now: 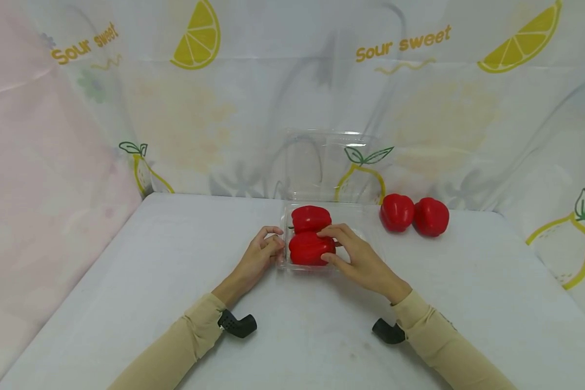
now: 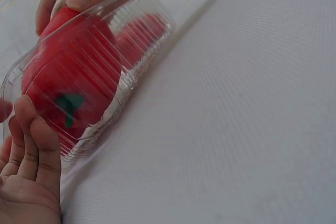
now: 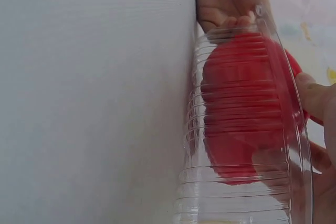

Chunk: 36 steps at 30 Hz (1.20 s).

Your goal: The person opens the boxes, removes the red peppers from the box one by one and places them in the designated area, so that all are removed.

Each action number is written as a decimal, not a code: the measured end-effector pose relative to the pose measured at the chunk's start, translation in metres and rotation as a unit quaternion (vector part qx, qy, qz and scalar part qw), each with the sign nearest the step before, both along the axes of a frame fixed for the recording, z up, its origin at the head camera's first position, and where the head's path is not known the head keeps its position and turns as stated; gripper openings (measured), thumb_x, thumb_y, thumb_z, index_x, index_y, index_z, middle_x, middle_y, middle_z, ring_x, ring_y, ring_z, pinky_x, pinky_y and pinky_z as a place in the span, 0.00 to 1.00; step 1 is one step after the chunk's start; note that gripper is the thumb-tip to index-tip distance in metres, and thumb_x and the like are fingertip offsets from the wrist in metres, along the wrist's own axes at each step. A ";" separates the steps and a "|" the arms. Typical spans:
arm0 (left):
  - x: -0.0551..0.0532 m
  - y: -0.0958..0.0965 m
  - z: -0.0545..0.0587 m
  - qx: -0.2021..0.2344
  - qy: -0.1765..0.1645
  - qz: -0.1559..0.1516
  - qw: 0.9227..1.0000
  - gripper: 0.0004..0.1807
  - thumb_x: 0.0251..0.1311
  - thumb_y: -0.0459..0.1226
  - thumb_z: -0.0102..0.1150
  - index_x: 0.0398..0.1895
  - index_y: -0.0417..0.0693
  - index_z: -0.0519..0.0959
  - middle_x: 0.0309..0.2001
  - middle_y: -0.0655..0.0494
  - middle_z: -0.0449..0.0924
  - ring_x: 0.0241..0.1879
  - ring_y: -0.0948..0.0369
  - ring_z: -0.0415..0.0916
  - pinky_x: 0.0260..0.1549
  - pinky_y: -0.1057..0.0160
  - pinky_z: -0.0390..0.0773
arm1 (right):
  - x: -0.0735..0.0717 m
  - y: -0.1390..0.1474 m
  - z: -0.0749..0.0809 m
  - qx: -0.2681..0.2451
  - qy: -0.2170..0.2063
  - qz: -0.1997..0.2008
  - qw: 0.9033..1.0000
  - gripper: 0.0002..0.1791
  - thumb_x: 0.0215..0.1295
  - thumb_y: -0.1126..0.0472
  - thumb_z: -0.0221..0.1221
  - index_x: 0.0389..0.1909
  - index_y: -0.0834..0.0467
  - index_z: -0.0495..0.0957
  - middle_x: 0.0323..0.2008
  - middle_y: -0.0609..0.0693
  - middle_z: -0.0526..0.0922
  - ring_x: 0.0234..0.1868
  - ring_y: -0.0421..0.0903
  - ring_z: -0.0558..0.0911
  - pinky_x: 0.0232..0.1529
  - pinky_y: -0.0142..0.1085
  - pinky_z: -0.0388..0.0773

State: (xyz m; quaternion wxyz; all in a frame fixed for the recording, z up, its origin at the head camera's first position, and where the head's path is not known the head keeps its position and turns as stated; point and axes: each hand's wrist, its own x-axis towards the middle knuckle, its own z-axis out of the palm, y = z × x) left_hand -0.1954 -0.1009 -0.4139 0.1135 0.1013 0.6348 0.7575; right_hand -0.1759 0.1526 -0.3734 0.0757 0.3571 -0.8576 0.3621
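Note:
A clear plastic clamshell box (image 1: 358,219) lies on the table with its lid (image 1: 304,168) raised at the back. Two red bell peppers lie in its left part: a rear pepper (image 1: 311,218) and a front pepper (image 1: 304,249). My right hand (image 1: 365,265) grips the front pepper from the right, fingers on top and thumb at its near side. At the box's left edge, my left hand (image 1: 259,255) holds the rim with bent fingers. Through the ribbed wall in the left wrist view, a pepper (image 2: 79,72) shows its green stem.
Two more red bell peppers stand right of the box, a left one (image 1: 397,213) and a right one (image 1: 431,216), side by side. The white table (image 1: 200,227) ends at a lemon-print curtain (image 1: 253,97) behind. Black wrist mounts (image 1: 239,325) stick out from both sleeves.

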 end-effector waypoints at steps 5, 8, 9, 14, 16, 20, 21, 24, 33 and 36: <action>0.000 0.000 -0.001 -0.005 0.001 0.003 1.000 0.14 0.67 0.32 0.43 0.54 0.44 0.60 0.27 0.63 0.72 0.25 0.66 0.69 0.30 0.72 0.73 | -0.002 0.002 0.000 -0.027 -0.013 0.005 1.000 0.27 0.61 0.59 0.61 0.60 0.51 0.65 0.57 0.47 0.70 0.58 0.42 0.72 0.52 0.39 0.78; 0.000 -0.001 -0.002 -0.006 0.001 0.003 1.000 0.14 0.67 0.32 0.43 0.54 0.44 0.60 0.28 0.62 0.72 0.25 0.66 0.69 0.31 0.72 0.73 | -0.003 0.002 0.000 -0.044 -0.025 0.009 0.999 0.27 0.61 0.59 0.61 0.60 0.51 0.65 0.58 0.47 0.70 0.59 0.44 0.72 0.53 0.40 0.78; 0.000 -0.001 -0.002 -0.005 0.001 0.003 1.000 0.14 0.67 0.32 0.43 0.54 0.44 0.60 0.28 0.62 0.72 0.25 0.66 0.69 0.31 0.72 0.73 | -0.003 0.003 0.000 -0.049 -0.029 0.010 0.998 0.27 0.61 0.59 0.61 0.61 0.52 0.65 0.58 0.48 0.70 0.59 0.45 0.72 0.53 0.42 0.78; 0.000 -0.001 -0.002 0.004 0.001 0.002 1.000 0.14 0.67 0.32 0.43 0.54 0.44 0.60 0.27 0.62 0.72 0.24 0.66 0.69 0.30 0.72 0.73 | -0.004 0.004 0.001 -0.063 -0.050 0.012 0.997 0.28 0.61 0.60 0.61 0.62 0.52 0.63 0.58 0.48 0.69 0.60 0.45 0.71 0.54 0.45 0.77; 0.000 -0.001 -0.002 0.005 0.003 0.001 1.000 0.14 0.67 0.32 0.43 0.54 0.44 0.60 0.28 0.62 0.72 0.25 0.66 0.69 0.30 0.72 0.73 | -0.005 0.004 0.002 -0.065 -0.053 0.010 0.996 0.29 0.61 0.59 0.61 0.62 0.52 0.62 0.58 0.48 0.69 0.59 0.45 0.71 0.54 0.44 0.77; 0.000 0.000 -0.001 0.003 0.005 0.002 1.000 0.14 0.67 0.31 0.43 0.54 0.44 0.60 0.28 0.62 0.72 0.25 0.66 0.69 0.30 0.72 0.73 | -0.004 0.005 0.005 -0.072 -0.059 0.005 0.996 0.31 0.61 0.59 0.61 0.65 0.52 0.62 0.58 0.48 0.69 0.59 0.45 0.71 0.53 0.43 0.78; 0.000 0.000 -0.001 0.002 0.005 0.002 1.000 0.14 0.67 0.31 0.43 0.54 0.44 0.60 0.28 0.62 0.72 0.25 0.66 0.69 0.30 0.72 0.73 | -0.003 0.005 0.005 -0.075 -0.061 0.005 0.995 0.31 0.61 0.59 0.61 0.65 0.53 0.62 0.58 0.48 0.69 0.59 0.45 0.71 0.53 0.44 0.78; 0.000 0.000 -0.001 0.001 0.005 0.003 1.000 0.14 0.67 0.31 0.43 0.54 0.44 0.60 0.28 0.61 0.72 0.25 0.66 0.69 0.30 0.72 0.73 | -0.003 0.006 0.005 -0.077 -0.066 0.002 0.995 0.33 0.62 0.60 0.60 0.67 0.55 0.61 0.58 0.49 0.68 0.58 0.47 0.71 0.53 0.45 0.78; 0.001 0.000 0.000 -0.003 0.006 0.001 1.000 0.14 0.67 0.32 0.43 0.54 0.44 0.60 0.27 0.63 0.71 0.25 0.67 0.69 0.30 0.72 0.72 | -0.002 0.007 0.007 -0.074 -0.076 0.002 0.994 0.32 0.62 0.60 0.60 0.67 0.52 0.63 0.59 0.50 0.69 0.59 0.47 0.71 0.53 0.47 0.77; 0.001 0.000 0.000 -0.001 0.006 -0.002 1.000 0.14 0.67 0.32 0.43 0.54 0.44 0.60 0.26 0.63 0.71 0.25 0.67 0.69 0.30 0.72 0.72 | -0.001 0.007 0.007 -0.069 -0.078 0.005 0.995 0.32 0.63 0.60 0.59 0.68 0.52 0.62 0.63 0.50 0.69 0.61 0.48 0.71 0.54 0.47 0.76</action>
